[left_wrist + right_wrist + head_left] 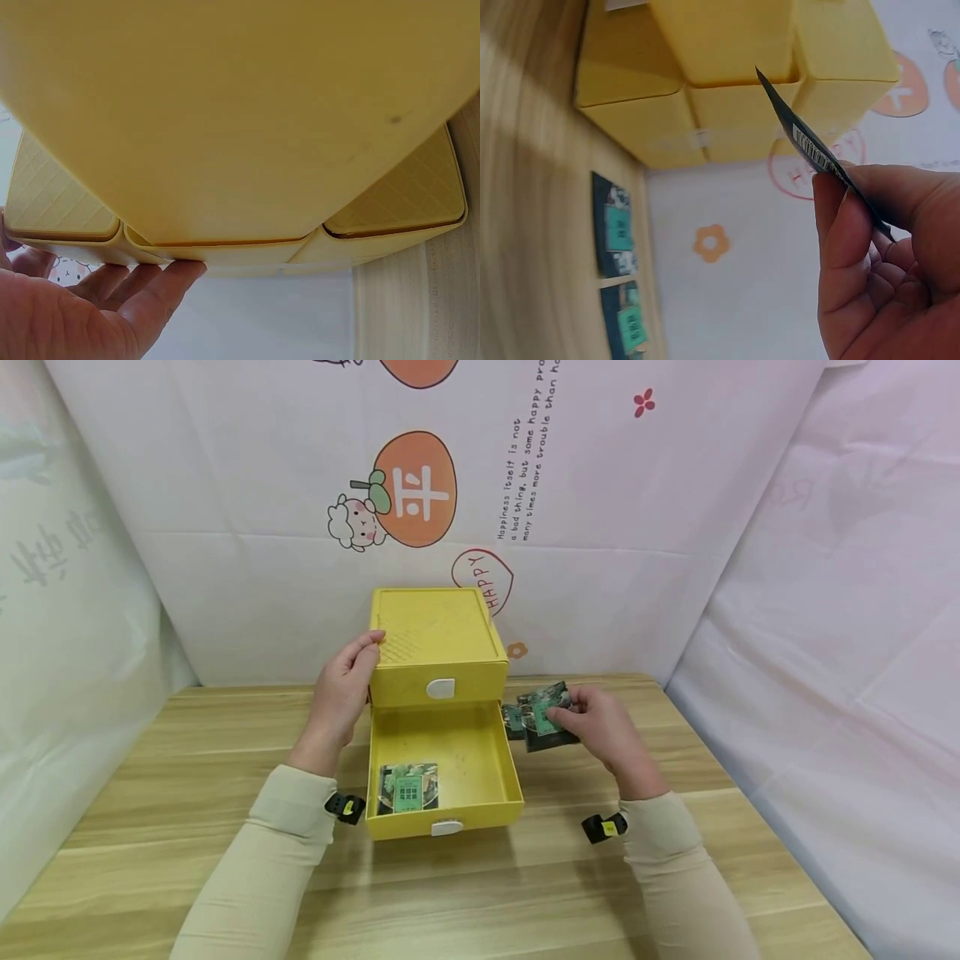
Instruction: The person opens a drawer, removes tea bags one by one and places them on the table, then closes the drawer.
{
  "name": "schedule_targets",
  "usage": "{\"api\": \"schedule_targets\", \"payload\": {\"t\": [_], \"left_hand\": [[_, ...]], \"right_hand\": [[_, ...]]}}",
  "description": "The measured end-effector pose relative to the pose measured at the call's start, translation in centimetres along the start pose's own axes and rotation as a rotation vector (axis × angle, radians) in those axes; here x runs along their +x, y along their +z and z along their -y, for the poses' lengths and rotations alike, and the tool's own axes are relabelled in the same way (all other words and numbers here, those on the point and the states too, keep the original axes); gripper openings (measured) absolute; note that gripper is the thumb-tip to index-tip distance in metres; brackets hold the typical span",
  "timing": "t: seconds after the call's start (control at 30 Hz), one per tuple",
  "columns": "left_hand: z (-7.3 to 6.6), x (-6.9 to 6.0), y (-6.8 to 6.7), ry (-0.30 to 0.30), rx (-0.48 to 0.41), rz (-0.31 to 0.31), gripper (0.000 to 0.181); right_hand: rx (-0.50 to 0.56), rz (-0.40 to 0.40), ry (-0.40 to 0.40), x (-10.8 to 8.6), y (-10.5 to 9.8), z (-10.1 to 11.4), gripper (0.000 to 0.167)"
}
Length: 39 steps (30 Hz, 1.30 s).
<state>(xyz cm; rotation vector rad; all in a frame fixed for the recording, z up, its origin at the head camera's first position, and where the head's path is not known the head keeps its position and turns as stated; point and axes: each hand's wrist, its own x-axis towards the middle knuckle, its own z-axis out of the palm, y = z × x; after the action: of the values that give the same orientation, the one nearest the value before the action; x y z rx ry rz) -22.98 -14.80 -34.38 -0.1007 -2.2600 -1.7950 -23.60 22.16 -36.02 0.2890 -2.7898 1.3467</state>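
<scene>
A yellow two-drawer box [442, 627] stands on the table with its lower drawer [480, 760] pulled out and its upper one closed. One dark green packet [408, 788] lies at the drawer's front left. My left hand [339, 693] rests its fingers against the box's left side, near the top; the left wrist view shows this hand [97, 307] with extended fingers touching the yellow casing. To the right of the box, my right hand [607, 731] pinches a similar packet [546, 714] between thumb and fingers. In the right wrist view this packet [810, 146] is seen edge-on, barcode showing.
Two more packets, one upper [615, 225] and one lower [626, 322] in the right wrist view, lie on the wooden table [427, 902] beside the box. A printed white sheet [585, 593] hangs behind, and white sheets flank both sides.
</scene>
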Motion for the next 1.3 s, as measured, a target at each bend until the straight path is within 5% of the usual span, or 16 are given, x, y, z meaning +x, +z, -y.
{"api": "schedule_targets", "payload": {"t": [0.3,0.73,1.3], "left_hand": [[-0.1,0.0,0.0,-0.005,0.001,-0.001,0.049],[0.0,-0.1,0.0,-0.008,-0.002,0.009,0.050],[0.0,-0.1,-0.1,0.006,0.002,0.001,0.049]], "right_hand": [[-0.061,0.031,0.034,1.2,1.7,-2.0,0.023],[-0.171,0.084,0.055,1.9,3.8,-3.5,0.050],[-0.260,0.135,0.146,2.6,6.3,-5.7,0.035]]}}
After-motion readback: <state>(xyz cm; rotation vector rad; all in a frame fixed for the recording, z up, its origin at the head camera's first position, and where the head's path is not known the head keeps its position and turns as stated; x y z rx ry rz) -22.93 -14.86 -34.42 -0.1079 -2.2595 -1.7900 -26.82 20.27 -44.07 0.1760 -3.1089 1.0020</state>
